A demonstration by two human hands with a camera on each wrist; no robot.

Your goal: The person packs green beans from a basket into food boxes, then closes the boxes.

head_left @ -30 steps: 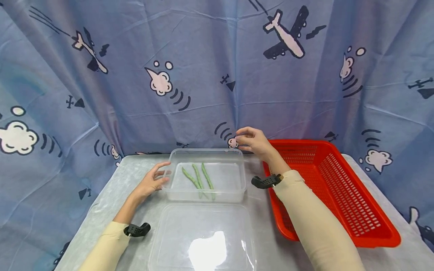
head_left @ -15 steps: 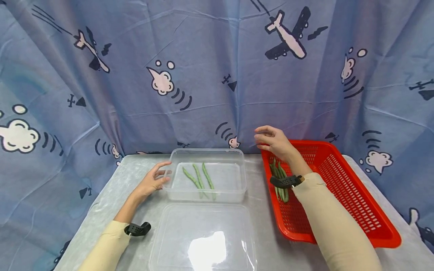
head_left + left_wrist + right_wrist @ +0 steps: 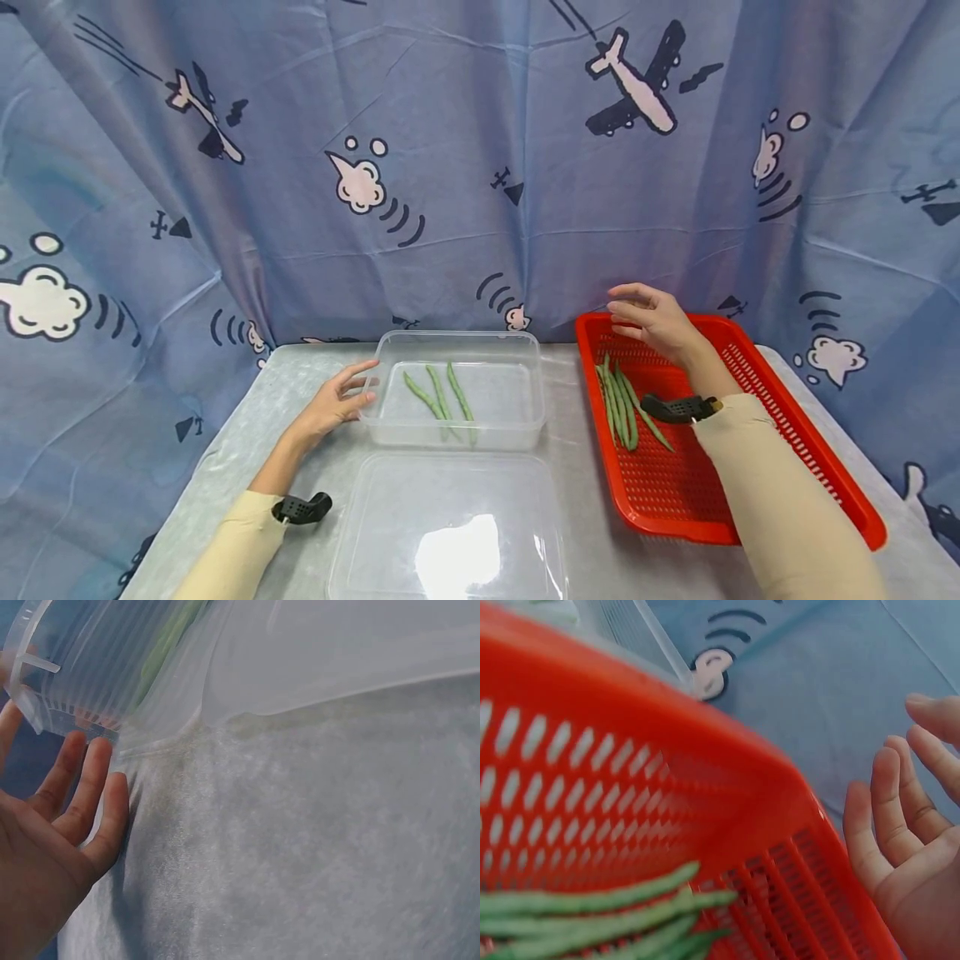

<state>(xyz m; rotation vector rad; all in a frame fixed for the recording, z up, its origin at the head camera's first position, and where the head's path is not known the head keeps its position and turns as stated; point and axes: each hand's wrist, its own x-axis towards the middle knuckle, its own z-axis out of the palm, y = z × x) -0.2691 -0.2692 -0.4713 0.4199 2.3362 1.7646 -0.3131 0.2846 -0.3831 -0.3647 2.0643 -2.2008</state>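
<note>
A clear plastic container (image 3: 517, 437) stands mid-table with 3 green beans (image 3: 459, 390) lying in it. At its left side is my left hand (image 3: 333, 406); in the left wrist view the fingers are spread, their tips at the container's wall. Over the back of the red basket (image 3: 630, 512) hovers my right hand (image 3: 656, 321), fingers loosely bent and holding nothing. Along the basket's left wall lie several green beans (image 3: 622, 408), also visible in the right wrist view, below and apart from that hand.
A clear plastic lid (image 3: 442, 500) lies flat in front of the container, with a bright reflection on it. Behind the table hangs a blue curtain (image 3: 450, 167) printed with planes and clouds. The basket's raised walls stand right of the container.
My right hand has moved right, from beside the container to over the red basket, uncovering the beans there. My left hand has stayed at the container's side.
</note>
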